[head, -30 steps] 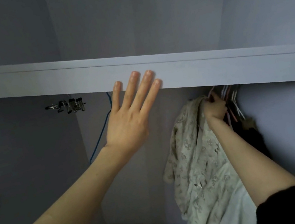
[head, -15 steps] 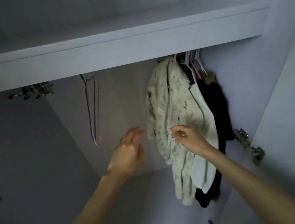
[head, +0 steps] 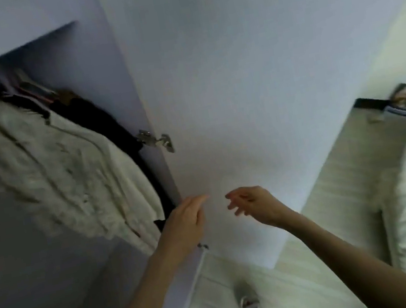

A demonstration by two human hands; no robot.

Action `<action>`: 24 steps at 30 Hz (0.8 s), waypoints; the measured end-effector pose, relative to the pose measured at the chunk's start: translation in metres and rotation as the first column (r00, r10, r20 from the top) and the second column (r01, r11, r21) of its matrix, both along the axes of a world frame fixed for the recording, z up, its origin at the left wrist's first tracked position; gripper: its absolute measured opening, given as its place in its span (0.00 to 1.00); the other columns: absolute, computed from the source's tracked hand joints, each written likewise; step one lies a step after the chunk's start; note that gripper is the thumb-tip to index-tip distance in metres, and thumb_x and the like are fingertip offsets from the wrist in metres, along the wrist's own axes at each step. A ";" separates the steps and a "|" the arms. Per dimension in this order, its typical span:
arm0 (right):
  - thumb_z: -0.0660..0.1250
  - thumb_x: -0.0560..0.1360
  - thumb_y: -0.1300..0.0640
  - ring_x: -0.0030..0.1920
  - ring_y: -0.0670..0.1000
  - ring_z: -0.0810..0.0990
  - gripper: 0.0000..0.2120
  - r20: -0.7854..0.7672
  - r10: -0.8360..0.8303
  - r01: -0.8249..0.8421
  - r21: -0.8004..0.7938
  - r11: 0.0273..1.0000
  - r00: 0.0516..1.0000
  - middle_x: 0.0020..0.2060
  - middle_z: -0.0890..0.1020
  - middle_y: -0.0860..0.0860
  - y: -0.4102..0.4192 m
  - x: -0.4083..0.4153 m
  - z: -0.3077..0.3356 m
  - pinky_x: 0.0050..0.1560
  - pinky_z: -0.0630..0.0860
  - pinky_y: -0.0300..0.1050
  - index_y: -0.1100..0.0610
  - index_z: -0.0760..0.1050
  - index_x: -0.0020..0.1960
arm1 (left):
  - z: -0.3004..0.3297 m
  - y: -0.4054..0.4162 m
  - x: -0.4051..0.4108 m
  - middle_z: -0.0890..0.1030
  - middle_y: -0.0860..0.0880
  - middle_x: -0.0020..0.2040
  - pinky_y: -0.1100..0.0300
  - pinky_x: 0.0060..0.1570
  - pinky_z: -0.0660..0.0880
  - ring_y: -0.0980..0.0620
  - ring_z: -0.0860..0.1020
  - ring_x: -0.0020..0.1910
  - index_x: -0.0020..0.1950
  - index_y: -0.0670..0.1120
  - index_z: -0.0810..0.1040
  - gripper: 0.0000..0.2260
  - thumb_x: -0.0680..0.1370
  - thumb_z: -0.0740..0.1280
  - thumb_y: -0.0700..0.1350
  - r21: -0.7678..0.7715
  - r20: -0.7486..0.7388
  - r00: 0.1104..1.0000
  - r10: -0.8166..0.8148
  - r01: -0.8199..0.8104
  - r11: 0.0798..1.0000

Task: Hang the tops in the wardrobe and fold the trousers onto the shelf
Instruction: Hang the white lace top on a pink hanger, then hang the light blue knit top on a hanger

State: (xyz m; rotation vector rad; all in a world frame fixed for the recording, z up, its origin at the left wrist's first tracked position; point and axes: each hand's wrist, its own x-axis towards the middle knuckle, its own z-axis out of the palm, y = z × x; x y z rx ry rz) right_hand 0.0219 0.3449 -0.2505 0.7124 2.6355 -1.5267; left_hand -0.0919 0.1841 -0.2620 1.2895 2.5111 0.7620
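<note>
We see the open wardrobe holding a cream top hung at its right side, with a black garment just behind it against the door. In front of that door our left hand and right hand hang empty, fingers loose, near the top's hem.

Both forearms were bare, no sleeves in shot. Left hand and right hand had no rings, watch or gloves I could make out.
</note>
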 end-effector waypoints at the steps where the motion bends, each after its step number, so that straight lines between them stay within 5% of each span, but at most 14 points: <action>1: 0.57 0.81 0.55 0.39 0.41 0.80 0.13 0.021 -0.048 0.049 -0.015 0.999 0.999 0.49 0.83 0.50 0.004 0.019 -0.002 0.38 0.72 0.27 0.56 0.76 0.62 | -0.003 0.008 0.009 0.71 0.50 0.69 0.63 0.62 0.63 0.50 0.69 0.67 0.70 0.47 0.69 0.17 0.82 0.56 0.42 0.006 0.010 0.999 -0.037 0.036 0.999; 7: 0.58 0.80 0.60 0.38 0.48 0.81 0.12 0.069 -0.462 0.465 -0.047 0.884 0.884 0.47 0.83 0.54 0.031 0.178 -0.001 0.36 0.70 0.27 0.61 0.76 0.59 | -0.014 0.081 0.110 0.74 0.52 0.66 0.62 0.64 0.65 0.53 0.71 0.65 0.69 0.48 0.70 0.17 0.81 0.57 0.41 0.047 0.056 0.906 -0.420 0.417 0.907; 12: 0.58 0.81 0.61 0.38 0.49 0.81 0.12 0.097 -0.751 0.757 -0.069 0.650 0.654 0.46 0.83 0.56 0.016 0.338 0.002 0.37 0.73 0.29 0.63 0.76 0.60 | -0.010 0.129 0.230 0.75 0.51 0.64 0.59 0.59 0.69 0.51 0.74 0.62 0.68 0.48 0.71 0.17 0.80 0.58 0.40 0.058 0.038 0.720 -0.693 0.691 0.720; 19: 0.58 0.80 0.57 0.39 0.48 0.80 0.10 0.164 -0.949 0.959 -0.133 0.249 0.269 0.44 0.83 0.51 -0.025 0.530 -0.013 0.43 0.74 0.40 0.57 0.76 0.57 | -0.020 0.160 0.400 0.75 0.51 0.65 0.56 0.59 0.71 0.50 0.74 0.62 0.68 0.48 0.72 0.16 0.81 0.58 0.42 0.018 0.078 0.434 -0.898 0.900 0.436; 24: 0.59 0.80 0.59 0.35 0.45 0.79 0.11 0.205 -0.978 0.993 -0.111 0.026 0.049 0.42 0.82 0.51 -0.045 0.670 -0.050 0.36 0.72 0.34 0.59 0.77 0.57 | -0.047 0.175 0.538 0.74 0.53 0.66 0.64 0.57 0.69 0.55 0.74 0.62 0.70 0.50 0.69 0.17 0.81 0.56 0.42 -0.062 0.142 0.282 -0.949 0.959 0.276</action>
